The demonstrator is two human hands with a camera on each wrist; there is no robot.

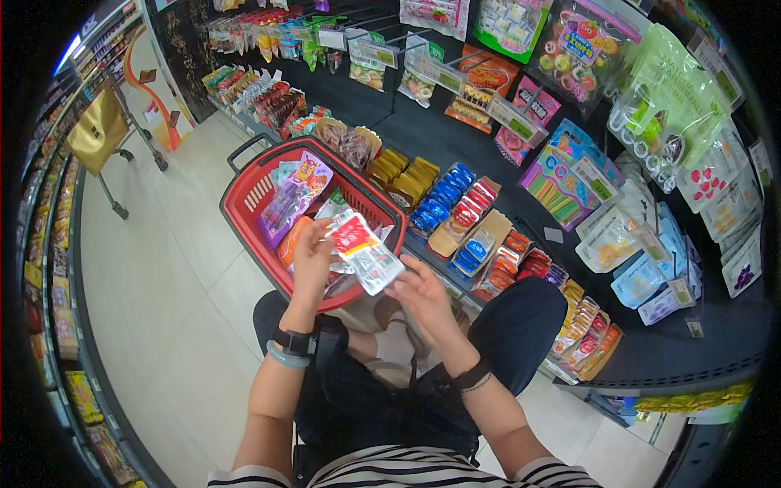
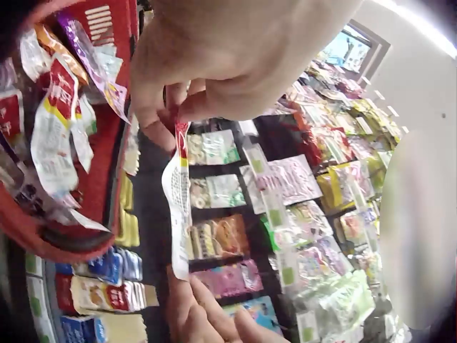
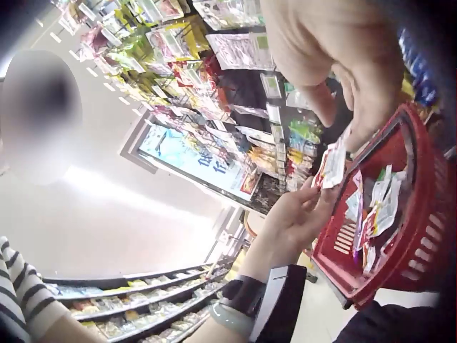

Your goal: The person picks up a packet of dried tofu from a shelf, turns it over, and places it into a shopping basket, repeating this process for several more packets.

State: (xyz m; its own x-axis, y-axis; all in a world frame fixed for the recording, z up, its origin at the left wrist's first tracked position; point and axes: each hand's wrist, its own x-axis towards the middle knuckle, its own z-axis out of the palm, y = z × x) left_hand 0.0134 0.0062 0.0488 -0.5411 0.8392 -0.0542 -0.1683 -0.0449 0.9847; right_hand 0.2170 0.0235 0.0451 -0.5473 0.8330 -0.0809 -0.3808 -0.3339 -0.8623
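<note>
A flat snack packet, red and yellow at one end with a pale, printed lower part, is held between both hands above the basket's edge. My left hand pinches its red end. At the opposite, lower corner, my right hand holds the packet between its fingertips. Seen edge-on in the left wrist view, the packet is thin and slightly bent. Beneath it stands a red shopping basket containing several packets, among them a purple one.
Along the right runs a shelf with boxes of small wrapped snacks, including blue ones. Above them, bagged sweets hang on hooks. A trolley with a gold bag stands at the far left. The person's knee is beside the shelf.
</note>
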